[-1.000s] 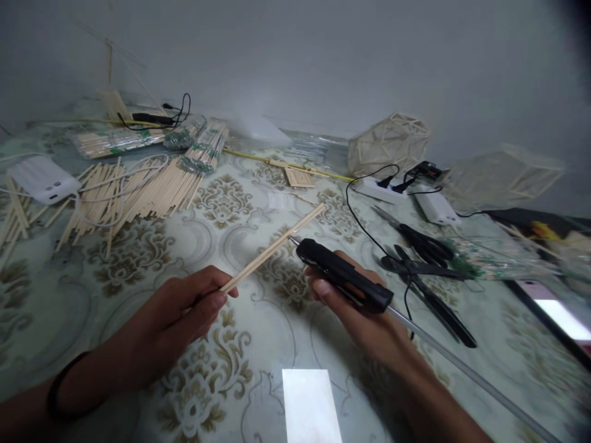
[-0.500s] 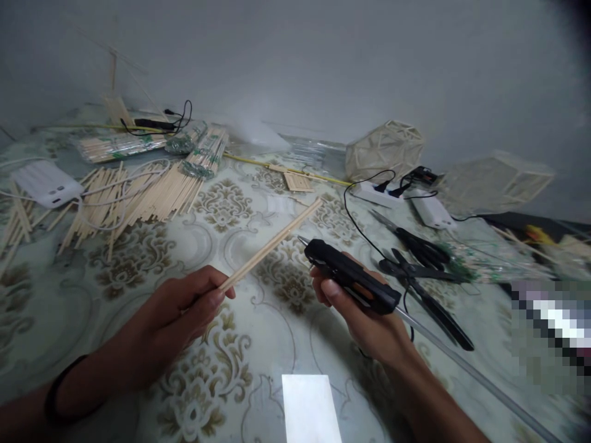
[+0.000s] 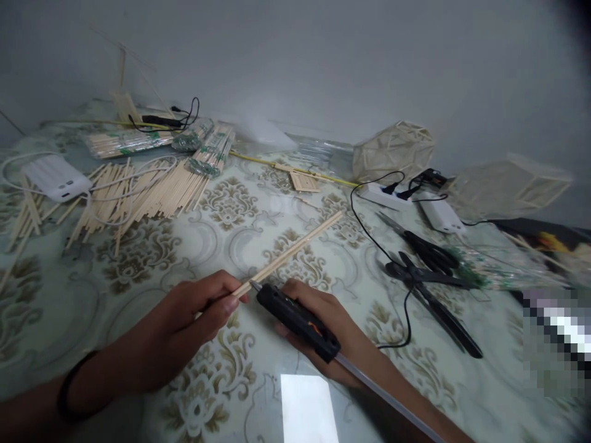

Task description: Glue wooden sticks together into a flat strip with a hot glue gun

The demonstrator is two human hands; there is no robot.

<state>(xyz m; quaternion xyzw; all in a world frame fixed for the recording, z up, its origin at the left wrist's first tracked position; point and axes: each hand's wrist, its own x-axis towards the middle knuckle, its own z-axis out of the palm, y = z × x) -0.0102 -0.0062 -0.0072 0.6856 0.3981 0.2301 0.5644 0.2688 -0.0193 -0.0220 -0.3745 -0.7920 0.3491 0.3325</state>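
Observation:
My left hand [image 3: 184, 323] pinches the near end of a long pale wooden stick [image 3: 295, 247] that slants up and to the right over the patterned tabletop [image 3: 138, 264]. My right hand [image 3: 323, 323] grips a black glue gun [image 3: 298, 320] with an orange trigger and a clear glue rod [image 3: 383, 397] sticking out behind. The gun's metal nozzle touches the stick right beside my left fingertips.
A loose heap of wooden sticks [image 3: 138, 191] and wrapped bundles [image 3: 203, 151] lie at back left with a white power bank [image 3: 58, 178]. Black scissors and pliers [image 3: 429, 271], a power strip [image 3: 388, 195] with cables and two stick-built lattice shapes [image 3: 392, 151] sit on the right.
My right hand has brought the glue gun down and left until its nozzle meets the stick's near end. My left hand holds the stick much as before.

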